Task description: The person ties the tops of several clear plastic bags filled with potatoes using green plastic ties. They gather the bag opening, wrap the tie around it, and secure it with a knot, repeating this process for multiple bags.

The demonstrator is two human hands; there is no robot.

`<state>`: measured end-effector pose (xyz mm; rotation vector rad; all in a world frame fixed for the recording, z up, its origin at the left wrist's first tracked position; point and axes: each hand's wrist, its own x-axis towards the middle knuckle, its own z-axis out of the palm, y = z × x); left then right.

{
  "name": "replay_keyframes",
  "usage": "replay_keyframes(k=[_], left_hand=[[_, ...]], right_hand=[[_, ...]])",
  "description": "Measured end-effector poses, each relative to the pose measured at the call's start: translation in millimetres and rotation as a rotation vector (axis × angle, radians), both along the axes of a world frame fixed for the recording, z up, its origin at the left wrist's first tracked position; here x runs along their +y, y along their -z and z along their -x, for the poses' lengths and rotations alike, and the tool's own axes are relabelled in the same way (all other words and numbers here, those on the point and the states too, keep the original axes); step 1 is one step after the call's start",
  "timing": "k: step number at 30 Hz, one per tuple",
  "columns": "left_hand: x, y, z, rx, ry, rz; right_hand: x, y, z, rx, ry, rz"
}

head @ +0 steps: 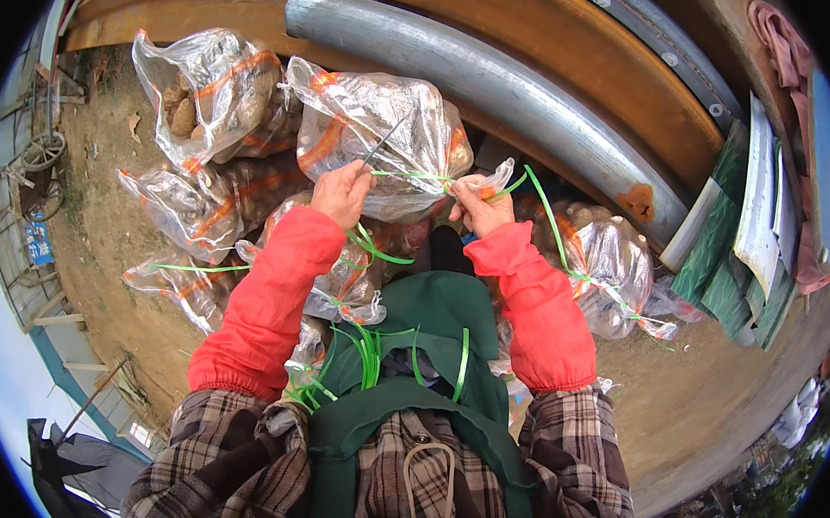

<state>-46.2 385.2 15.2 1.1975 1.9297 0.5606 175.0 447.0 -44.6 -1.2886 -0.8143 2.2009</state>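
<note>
My left hand (341, 195) is closed around a thin pointed metal rod (385, 143) and one end of a green plastic strap (410, 176). The strap runs taut to my right hand (482, 204), which pinches it with a gathered corner of a clear plastic sack (375, 112). Orange stripes mark the sack, and its contents are blurred by the plastic. More green straps (367, 357) hang from the pocket of my green apron (447, 308). Another strap loops below my left hand.
Several similar sacks stand around, one open sack (209, 100) showing brown tubers. A tied sack (606, 261) sits at the right. Behind lie a grey metal pipe (470, 82) and a rusty steel beam (545, 44). Green and white sheets (749, 232) lean at the right. Bare ground (99, 237) extends left.
</note>
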Motion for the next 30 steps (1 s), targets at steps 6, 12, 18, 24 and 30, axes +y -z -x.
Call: replay_keyframes(k=[6,12,18,24,30], left_hand=[[-70,67,-111,0.219,0.568,0.217],[47,144,-158,-0.078,-0.090,-0.001],[108,83,-167,-0.993,-0.960,0.293],[120,34,-116,-1.109,-0.804,0.373],[57,-4,-13,-0.853,-0.627,0.213]], right_hand=[[39,-13,42,-0.663,-0.801,-0.890],[22,-51,10,-0.436,-0.276,-0.961],[-57,-44,-15,-0.425,-0.132,-0.813],[-28,24,30,-0.532,-0.385,-1.161],[-12,5,14,-0.077,0.135,-0.381]])
